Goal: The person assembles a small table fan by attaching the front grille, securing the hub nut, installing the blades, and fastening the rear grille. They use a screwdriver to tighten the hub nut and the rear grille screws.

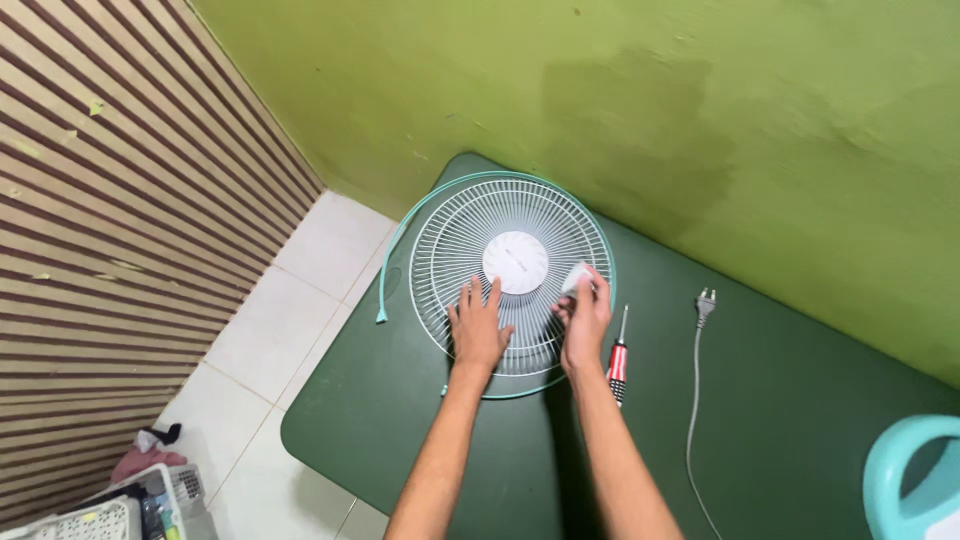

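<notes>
A white wire fan grille (470, 235) with a round white centre cap (515, 262) lies flat on a dark green table (780, 400). A teal plastic rim ring (400, 235) curves loosely around the grille. My left hand (478, 328) rests flat, fingers apart, on the grille's near part. My right hand (583, 320) sits on the grille's right side and pinches a small white piece (576, 277). What that piece is cannot be told.
A red-and-white handled screwdriver (618, 358) lies just right of my right hand. A grey power cord with plug (703, 305) runs down the table. A teal fan part (905, 475) shows at the lower right. Green wall behind; tiled floor and baskets (110, 510) at left.
</notes>
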